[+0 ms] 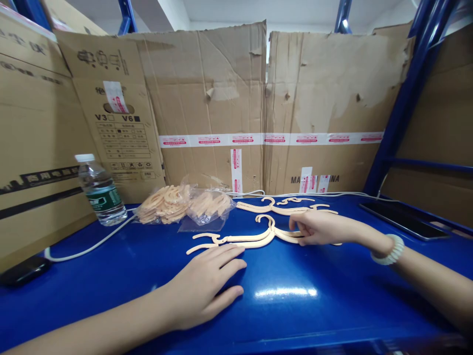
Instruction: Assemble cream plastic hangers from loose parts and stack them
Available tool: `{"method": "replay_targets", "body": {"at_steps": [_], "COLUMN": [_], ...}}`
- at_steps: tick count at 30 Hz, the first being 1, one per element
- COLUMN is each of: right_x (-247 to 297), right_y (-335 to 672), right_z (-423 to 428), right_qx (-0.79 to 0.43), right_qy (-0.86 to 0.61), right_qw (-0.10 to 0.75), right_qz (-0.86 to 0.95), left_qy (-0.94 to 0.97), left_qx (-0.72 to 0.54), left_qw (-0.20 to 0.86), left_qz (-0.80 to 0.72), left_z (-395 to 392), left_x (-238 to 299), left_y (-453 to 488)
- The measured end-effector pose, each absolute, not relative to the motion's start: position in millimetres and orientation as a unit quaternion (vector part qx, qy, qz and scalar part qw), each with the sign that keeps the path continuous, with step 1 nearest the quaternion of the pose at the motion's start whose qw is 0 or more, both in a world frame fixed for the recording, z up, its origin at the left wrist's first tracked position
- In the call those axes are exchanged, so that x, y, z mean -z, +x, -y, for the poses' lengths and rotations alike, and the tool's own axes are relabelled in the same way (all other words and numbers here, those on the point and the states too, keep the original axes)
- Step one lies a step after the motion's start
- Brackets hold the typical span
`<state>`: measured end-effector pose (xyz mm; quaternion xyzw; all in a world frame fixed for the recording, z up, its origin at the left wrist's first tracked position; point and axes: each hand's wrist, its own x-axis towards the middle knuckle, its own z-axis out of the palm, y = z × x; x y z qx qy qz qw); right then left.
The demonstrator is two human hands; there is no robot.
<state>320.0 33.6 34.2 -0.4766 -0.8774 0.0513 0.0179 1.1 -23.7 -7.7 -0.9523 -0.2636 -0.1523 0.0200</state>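
My left hand (205,286) lies flat on the blue table top (288,305), fingers stretched out, its fingertips just short of the left arm of a small cream plastic hanger (236,240). My right hand (320,228) rests on the right end of that hanger, fingers curled and pinching it; a pale bead bracelet (389,250) circles the wrist. A second cream hanger (284,206) lies flat a little further back. Behind to the left lies a heap of the same hangers (164,203) and a clear plastic bag (209,207) with more inside.
A water bottle (99,190) stands at the back left, with a white cable (92,246) running past it. A dark phone (22,271) lies at the left edge, a black tablet (402,219) at the right. Cardboard sheets (221,98) wall off the back; blue rack posts (410,88) rise at right.
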Motion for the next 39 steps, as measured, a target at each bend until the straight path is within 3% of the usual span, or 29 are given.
{"method": "replay_targets", "body": {"at_steps": [12, 21, 31, 39], "right_x": [-35, -51, -43, -27], "right_y": [328, 365, 400, 396], "right_z": [-37, -59, -87, -95], "right_qx": [-0.064, -0.007, 0.089, 0.059], "right_qy": [-0.485, -0.536, -0.580, -0.566], "right_qw": [-0.007, 0.117, 0.171, 0.166], "right_qz": [0.872, 0.836, 0.791, 0.805], "left_qy": [-0.953, -0.960, -0.963, -0.965], "left_qx": [0.127, 0.141, 0.139, 0.153], "left_qw": [0.003, -0.029, -0.049, -0.046], "left_qz": [0.275, 0.241, 0.224, 0.207], "left_z": [23, 24, 22, 22], "left_x": [7, 3, 7, 5], "left_y": [1, 3, 1, 2]}}
